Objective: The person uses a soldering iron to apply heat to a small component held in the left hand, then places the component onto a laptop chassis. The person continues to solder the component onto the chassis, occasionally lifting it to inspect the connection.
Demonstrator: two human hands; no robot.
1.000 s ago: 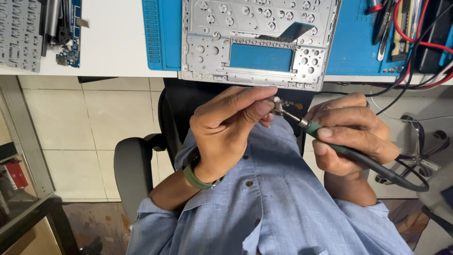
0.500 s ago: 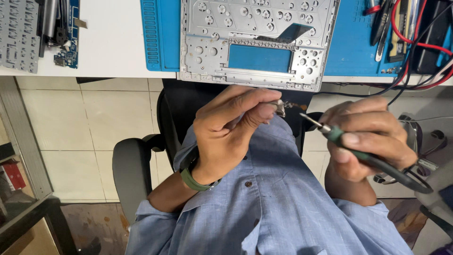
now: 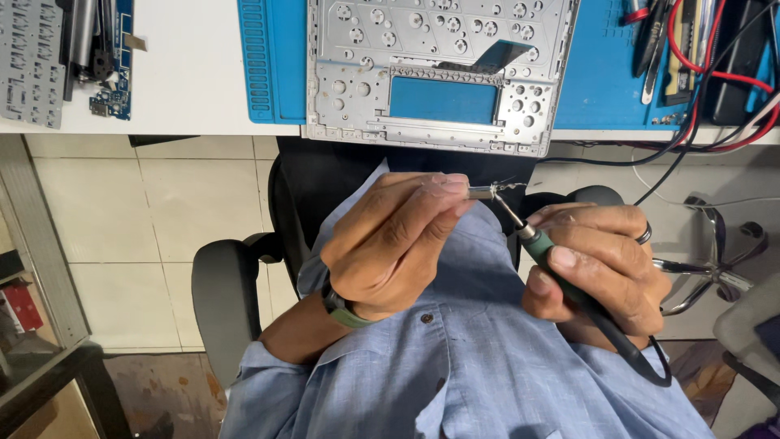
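Pinching a small silvery metal part (image 3: 486, 193) with thin wire strands at its tip, the left hand (image 3: 390, 244) holds it just below the grey keyboard frame (image 3: 439, 73); the right hand (image 3: 597, 264) grips a green-handled soldering iron (image 3: 561, 268), its tip touching the part.

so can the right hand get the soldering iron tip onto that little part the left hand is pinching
Probably yes: the right hand already has the soldering iron tip at the small metal part pinched by the left hand; nothing between.
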